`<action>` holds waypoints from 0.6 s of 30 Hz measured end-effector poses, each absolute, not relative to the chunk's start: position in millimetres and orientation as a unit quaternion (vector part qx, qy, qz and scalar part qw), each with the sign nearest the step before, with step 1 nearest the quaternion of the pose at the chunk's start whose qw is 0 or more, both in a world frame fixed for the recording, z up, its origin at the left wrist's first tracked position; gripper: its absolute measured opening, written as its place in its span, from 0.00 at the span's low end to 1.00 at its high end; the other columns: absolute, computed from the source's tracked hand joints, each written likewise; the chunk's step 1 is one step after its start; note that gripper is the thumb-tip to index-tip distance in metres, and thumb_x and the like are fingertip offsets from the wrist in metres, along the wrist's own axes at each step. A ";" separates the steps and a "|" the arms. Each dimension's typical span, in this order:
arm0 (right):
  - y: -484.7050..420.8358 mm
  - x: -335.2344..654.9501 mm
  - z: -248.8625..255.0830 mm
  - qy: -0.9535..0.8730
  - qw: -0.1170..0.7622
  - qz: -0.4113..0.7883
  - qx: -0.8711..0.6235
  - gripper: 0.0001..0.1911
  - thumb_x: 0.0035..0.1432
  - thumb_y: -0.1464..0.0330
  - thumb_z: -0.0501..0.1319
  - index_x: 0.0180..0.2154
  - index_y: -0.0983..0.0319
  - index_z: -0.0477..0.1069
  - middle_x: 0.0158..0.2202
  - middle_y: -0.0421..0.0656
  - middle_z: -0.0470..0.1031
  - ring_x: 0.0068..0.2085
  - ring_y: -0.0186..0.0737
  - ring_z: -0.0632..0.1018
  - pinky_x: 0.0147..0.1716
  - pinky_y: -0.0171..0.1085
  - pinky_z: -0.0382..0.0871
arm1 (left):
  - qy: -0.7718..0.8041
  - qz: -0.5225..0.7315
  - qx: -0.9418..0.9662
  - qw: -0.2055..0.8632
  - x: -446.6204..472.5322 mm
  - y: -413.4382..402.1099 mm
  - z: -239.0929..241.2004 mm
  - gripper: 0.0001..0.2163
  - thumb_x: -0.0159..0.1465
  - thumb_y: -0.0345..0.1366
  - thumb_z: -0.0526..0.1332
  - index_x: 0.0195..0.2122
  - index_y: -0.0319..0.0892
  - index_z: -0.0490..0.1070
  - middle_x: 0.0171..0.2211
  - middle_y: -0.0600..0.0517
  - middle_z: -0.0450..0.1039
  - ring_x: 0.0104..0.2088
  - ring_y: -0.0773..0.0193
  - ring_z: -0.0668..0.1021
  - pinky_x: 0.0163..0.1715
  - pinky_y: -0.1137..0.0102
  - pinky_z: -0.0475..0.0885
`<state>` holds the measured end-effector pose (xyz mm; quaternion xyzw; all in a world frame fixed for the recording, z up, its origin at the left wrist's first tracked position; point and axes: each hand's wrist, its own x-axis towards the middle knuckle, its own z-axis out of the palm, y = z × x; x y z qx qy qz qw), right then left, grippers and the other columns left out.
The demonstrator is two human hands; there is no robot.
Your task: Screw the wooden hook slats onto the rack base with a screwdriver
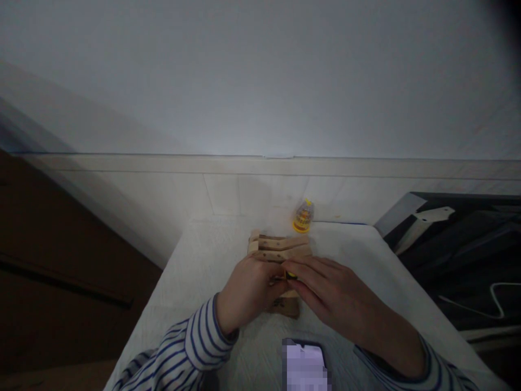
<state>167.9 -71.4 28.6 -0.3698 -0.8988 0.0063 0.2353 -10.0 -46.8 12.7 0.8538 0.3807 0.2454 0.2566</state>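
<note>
A light wooden piece made of several stacked slats (280, 248) lies on a small white table (203, 260). My left hand (249, 293) is closed around its near left side. My right hand (330, 293) rests over its near right part, with fingers pressed together on a small yellow and black tool (290, 275) at the wood. Much of the tool and the wood's near end is hidden under my hands. Both my sleeves are striped blue and white.
A small yellow container (303, 217) stands at the table's far edge, behind the wood. A phone (304, 365) lies at the table's near edge. Dark equipment with a white cable (459, 255) sits to the right; a white wall and floor lie beyond.
</note>
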 end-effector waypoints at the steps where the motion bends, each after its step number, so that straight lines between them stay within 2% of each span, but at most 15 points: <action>1: -71.3 168.0 28.4 -0.898 0.235 0.008 -0.371 0.12 0.60 0.74 0.53 0.45 0.65 0.68 0.42 0.48 0.76 0.42 0.43 0.77 0.40 0.44 0.74 | 0.380 0.245 0.855 0.256 -10.1 -46.6 12.1 0.03 0.60 0.33 0.62 0.32 0.41 0.75 0.31 0.52 0.77 0.33 0.64 0.77 0.34 0.74 0.68; 10: -71.1 167.2 31.3 -0.896 0.219 0.010 -0.385 0.09 0.58 0.74 0.56 0.42 0.66 0.68 0.38 0.48 0.77 0.38 0.44 0.77 0.36 0.45 0.73 | 0.356 0.226 0.868 0.262 -11.6 -45.8 10.5 0.06 0.63 0.35 0.59 0.31 0.40 0.75 0.34 0.50 0.77 0.36 0.63 0.78 0.34 0.74 0.68; 16: -72.2 166.9 33.0 -0.896 0.203 0.025 -0.395 0.06 0.58 0.73 0.57 0.39 0.64 0.69 0.34 0.45 0.76 0.36 0.45 0.76 0.34 0.45 0.73 | 0.312 0.236 0.877 0.280 -12.5 -44.4 10.6 0.08 0.64 0.36 0.57 0.38 0.41 0.74 0.39 0.49 0.76 0.41 0.62 0.77 0.41 0.72 0.68; 18: -72.3 166.9 33.3 -0.894 0.202 0.030 -0.398 0.06 0.58 0.73 0.57 0.39 0.64 0.69 0.34 0.45 0.76 0.35 0.45 0.76 0.33 0.45 0.73 | 0.320 0.223 0.880 0.272 -12.4 -44.3 10.5 0.08 0.64 0.36 0.57 0.37 0.40 0.75 0.36 0.49 0.77 0.39 0.62 0.77 0.40 0.71 0.68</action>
